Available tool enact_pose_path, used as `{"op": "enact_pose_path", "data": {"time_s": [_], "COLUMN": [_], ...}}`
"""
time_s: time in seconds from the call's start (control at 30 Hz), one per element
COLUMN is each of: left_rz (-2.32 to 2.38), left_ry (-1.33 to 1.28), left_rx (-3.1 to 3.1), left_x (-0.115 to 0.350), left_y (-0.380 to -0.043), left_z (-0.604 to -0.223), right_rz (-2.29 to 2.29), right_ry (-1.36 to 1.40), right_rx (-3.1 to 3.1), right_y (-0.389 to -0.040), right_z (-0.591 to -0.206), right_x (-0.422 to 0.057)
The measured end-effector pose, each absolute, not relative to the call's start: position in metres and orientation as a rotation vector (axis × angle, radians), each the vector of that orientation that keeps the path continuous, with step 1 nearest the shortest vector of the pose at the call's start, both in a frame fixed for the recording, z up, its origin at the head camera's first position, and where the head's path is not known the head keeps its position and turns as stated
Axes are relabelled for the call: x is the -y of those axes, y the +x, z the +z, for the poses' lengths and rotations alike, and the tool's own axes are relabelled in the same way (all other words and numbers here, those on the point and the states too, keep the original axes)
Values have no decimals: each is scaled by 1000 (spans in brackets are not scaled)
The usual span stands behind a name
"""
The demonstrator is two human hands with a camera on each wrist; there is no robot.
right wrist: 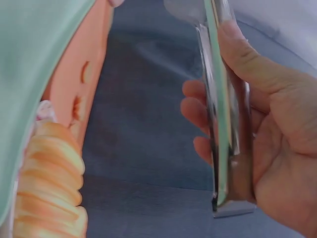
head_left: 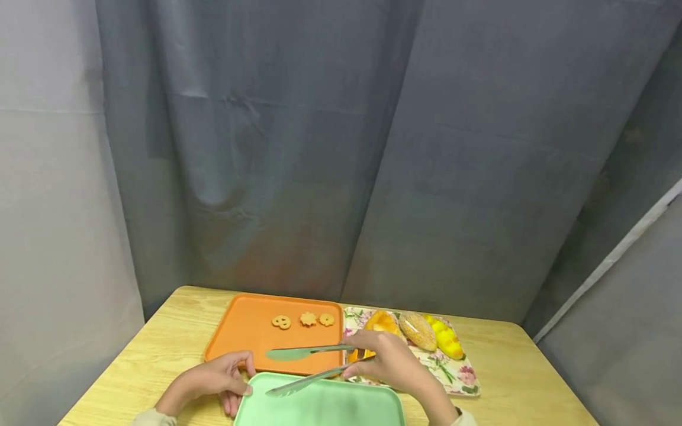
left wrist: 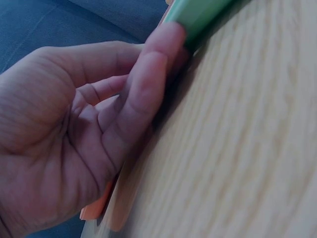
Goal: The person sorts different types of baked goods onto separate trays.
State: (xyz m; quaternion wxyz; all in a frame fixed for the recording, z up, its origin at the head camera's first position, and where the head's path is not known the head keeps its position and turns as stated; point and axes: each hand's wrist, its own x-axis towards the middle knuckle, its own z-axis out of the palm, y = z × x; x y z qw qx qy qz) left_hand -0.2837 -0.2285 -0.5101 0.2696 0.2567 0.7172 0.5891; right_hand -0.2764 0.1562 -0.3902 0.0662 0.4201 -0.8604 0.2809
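Note:
A pair of metal tongs (head_left: 289, 354) is gripped in my right hand (head_left: 394, 362), its two arms spread over the light green tray (head_left: 325, 405). Nothing sits between the tong tips. In the right wrist view, the thumb and fingers wrap around the tongs' handle (right wrist: 223, 129). My left hand (head_left: 215, 378) pinches the green tray's left far corner, thumb on the rim. The left wrist view shows these fingers (left wrist: 146, 84) right at the tray's green edge (left wrist: 200, 20), just over the wooden table.
Behind lies an orange tray (head_left: 245, 331) with a pretzel-shaped cookie (head_left: 281, 322), a flower-shaped cookie (head_left: 308, 319) and a round one (head_left: 326, 319). A floral tray (head_left: 463, 378) to its right bears several breads, including a seeded loaf (head_left: 418, 331) and a yellow one (head_left: 447, 340). A grey curtain (head_left: 319, 148) hangs behind.

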Motion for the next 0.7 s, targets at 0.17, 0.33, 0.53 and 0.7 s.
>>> {"op": "enact_pose_path", "data": {"time_s": [0.17,0.33,0.53,0.7], "left_rz": [1588,1588,1576,1575], "left_ry": [700,699,675,678], "left_rx": [-1957,-1962,-1970,-1967], "left_x": [229,229,228,227], "left_y": [-282,-283,-282,-281], "left_z": [-509,-509,-508,-506], "right_rz": [839,780,710,670], "right_ry": [1452,1657,1773,1833], "right_rx": [2513,2460,2494,2529], "right_y": [-268,-263,-256,-253], "right_z": [-383,-380,-382,-387], "right_x": [-158,-153,-146,-142]}}
